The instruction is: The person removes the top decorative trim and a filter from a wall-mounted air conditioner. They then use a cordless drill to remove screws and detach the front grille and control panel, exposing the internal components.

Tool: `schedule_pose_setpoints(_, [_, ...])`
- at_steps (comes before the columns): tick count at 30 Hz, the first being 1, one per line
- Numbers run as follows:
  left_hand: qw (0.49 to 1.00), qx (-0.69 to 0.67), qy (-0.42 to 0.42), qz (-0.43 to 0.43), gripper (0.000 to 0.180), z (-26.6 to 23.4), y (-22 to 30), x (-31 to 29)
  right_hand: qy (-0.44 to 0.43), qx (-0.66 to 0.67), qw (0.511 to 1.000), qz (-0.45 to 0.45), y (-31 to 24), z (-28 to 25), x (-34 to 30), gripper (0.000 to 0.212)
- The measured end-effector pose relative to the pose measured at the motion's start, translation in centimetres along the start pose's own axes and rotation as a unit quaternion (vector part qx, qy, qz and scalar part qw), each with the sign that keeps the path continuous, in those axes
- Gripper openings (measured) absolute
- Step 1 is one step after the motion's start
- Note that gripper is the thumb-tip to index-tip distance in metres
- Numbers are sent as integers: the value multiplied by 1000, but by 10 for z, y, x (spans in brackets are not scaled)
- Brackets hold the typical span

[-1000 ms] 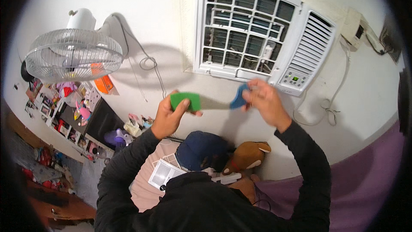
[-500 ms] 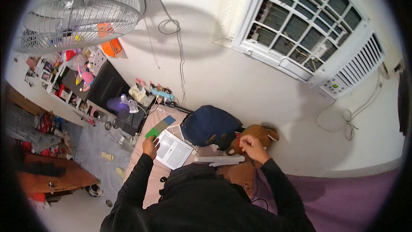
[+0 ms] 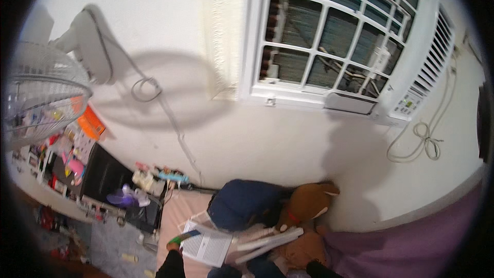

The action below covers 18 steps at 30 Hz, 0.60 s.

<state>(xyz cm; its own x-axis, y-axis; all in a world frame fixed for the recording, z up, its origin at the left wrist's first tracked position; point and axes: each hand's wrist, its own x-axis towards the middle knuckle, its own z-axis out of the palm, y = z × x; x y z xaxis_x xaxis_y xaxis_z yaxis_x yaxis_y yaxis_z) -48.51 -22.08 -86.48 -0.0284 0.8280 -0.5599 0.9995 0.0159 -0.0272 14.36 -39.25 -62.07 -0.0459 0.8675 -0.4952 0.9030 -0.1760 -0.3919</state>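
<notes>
At the bottom of the view my left hand (image 3: 174,247) is closed on the green end of a flat strip (image 3: 184,237) that turns blue at its far end. The strip lies over the corner of a white louvred panel (image 3: 218,249), just right of that hand. Farther right rests a white frame-like piece (image 3: 275,242), longer than it is wide. My right sleeve (image 3: 320,270) shows at the lower edge by a brown plush toy (image 3: 303,249). I cannot make out the right hand's fingers there.
A navy bag (image 3: 244,203) and a brown plush toy (image 3: 309,203) sit against the wall. The air conditioner (image 3: 422,80) stands beside the barred window (image 3: 329,31). A fan (image 3: 46,92) hangs at the left. A power strip (image 3: 172,176) and cables run behind the bed (image 3: 172,211).
My view has tilted up, so hands and bed sit lower in the picture. The strip now appears narrower and slants over the panel. My right hand has dropped from beside the toy's head.
</notes>
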Motion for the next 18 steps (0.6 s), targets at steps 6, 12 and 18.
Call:
schedule_pose_setpoints(6, [978,-136,-91,-130,22,9,13,57,19,19,999,25,20,13,14,37])
schedule_pose_setpoints(12, [979,-138,-77,-131,25,3,11,71,38,32,998,31,29,18,29,36])
schedule_pose_setpoints(18, [992,-35,33,121,29,-76,88,43,122,105,987,3,12,-35,41,35])
